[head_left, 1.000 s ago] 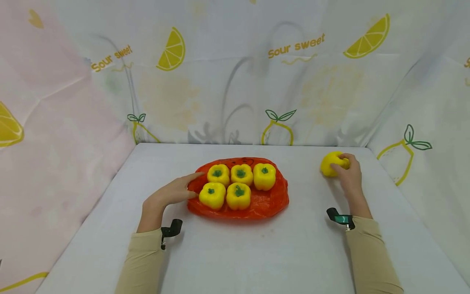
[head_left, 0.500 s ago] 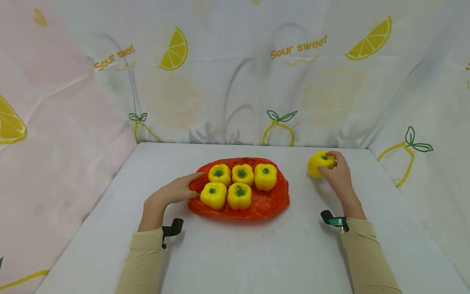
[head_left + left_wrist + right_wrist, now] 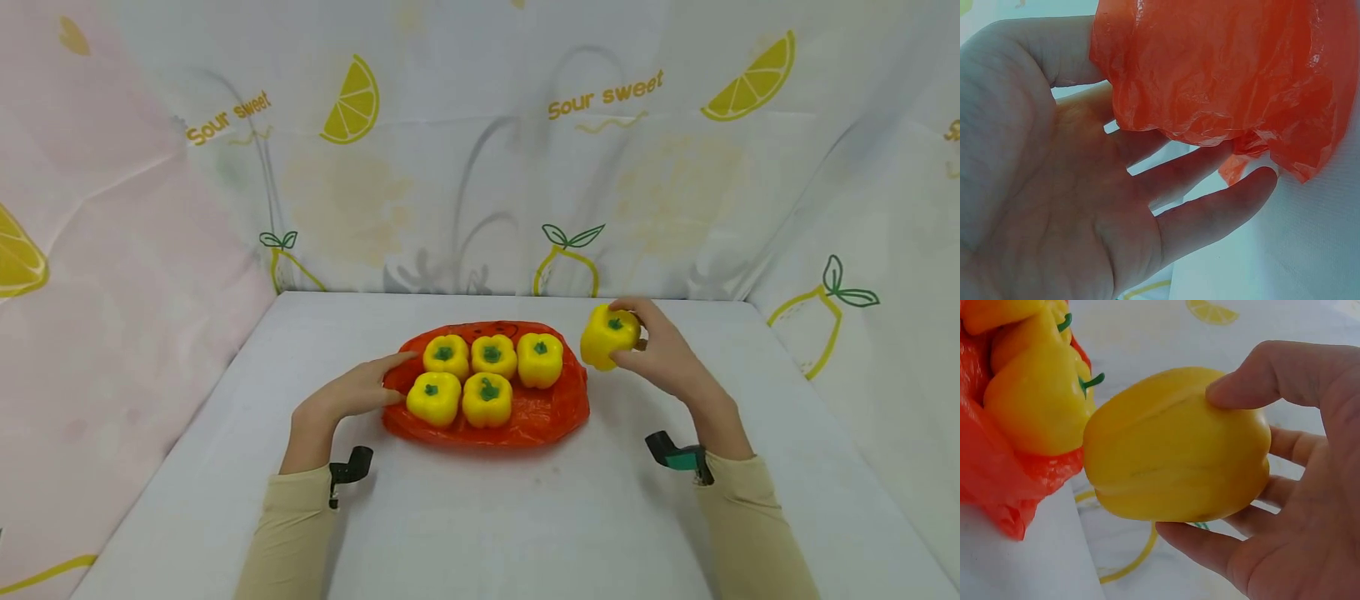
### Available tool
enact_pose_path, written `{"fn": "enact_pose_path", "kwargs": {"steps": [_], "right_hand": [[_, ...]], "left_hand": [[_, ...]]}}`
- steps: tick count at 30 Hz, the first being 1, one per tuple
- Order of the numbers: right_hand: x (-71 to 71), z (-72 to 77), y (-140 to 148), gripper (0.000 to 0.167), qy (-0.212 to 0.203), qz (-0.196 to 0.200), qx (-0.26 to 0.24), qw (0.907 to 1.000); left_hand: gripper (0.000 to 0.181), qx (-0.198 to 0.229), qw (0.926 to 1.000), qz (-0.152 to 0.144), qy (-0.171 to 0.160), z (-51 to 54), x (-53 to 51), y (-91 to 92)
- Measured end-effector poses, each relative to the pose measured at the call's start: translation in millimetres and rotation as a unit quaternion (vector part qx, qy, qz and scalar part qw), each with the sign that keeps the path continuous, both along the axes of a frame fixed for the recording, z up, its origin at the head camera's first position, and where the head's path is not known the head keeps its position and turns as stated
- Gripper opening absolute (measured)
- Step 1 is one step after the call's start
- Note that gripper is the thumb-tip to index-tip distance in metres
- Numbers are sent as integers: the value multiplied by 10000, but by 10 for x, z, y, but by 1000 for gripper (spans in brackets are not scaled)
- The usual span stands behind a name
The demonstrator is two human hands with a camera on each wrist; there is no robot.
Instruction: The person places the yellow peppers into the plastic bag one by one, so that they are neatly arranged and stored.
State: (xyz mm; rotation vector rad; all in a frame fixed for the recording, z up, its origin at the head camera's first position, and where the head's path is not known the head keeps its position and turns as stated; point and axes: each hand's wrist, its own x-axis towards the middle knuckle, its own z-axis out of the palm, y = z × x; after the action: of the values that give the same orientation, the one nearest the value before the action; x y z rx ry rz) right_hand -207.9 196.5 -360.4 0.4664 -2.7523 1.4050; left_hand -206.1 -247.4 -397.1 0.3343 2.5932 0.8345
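My right hand (image 3: 663, 354) holds a yellow bell pepper (image 3: 606, 337) with a green stem, just right of a red plastic bag (image 3: 551, 417). In the right wrist view, thumb and fingers hold opposite sides of the bell pepper (image 3: 1172, 450). Several more yellow bell peppers (image 3: 487, 400) sit in two rows on the spread bag. My left hand (image 3: 352, 390) touches the bag's left edge, fingers extended and spread. The left wrist view shows the left hand's palm (image 3: 1060, 181) beside the crinkled bag (image 3: 1204, 69), which hides the thumb tip and some fingertips.
A white-covered table (image 3: 480, 525) carries everything. Behind it and at the sides hang cloths (image 3: 450, 192) with lemon prints. A wrist camera (image 3: 352, 467) is strapped to the left wrist, another camera (image 3: 675, 452) to the right.
My right hand has carried the bell pepper leftward from the table's far right to beside the bag, tilting its stem into view. The left hand and the other peppers stay put.
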Motion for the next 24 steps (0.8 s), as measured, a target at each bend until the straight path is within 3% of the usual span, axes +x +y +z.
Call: {"fn": "enact_pose_path", "kwargs": {"steps": [8,13,17,24], "right_hand": [[180,43,-351,62,157,887,506,9946],[273,-35,-596,59,13,1219,879,9886],[313,-172,-703,52,-59,1372,1284,9822],[344,-317,-719,42,250,1320,1836,9738]], "left_hand": [[69,-18,10000,-1,44,9,8,0],[70,-11,10000,22,31,-5,5,34],[70,-11,10000,-3,38,-9,-7,60],[70,-36,9999,-65,83,-2,-29,69]]}}
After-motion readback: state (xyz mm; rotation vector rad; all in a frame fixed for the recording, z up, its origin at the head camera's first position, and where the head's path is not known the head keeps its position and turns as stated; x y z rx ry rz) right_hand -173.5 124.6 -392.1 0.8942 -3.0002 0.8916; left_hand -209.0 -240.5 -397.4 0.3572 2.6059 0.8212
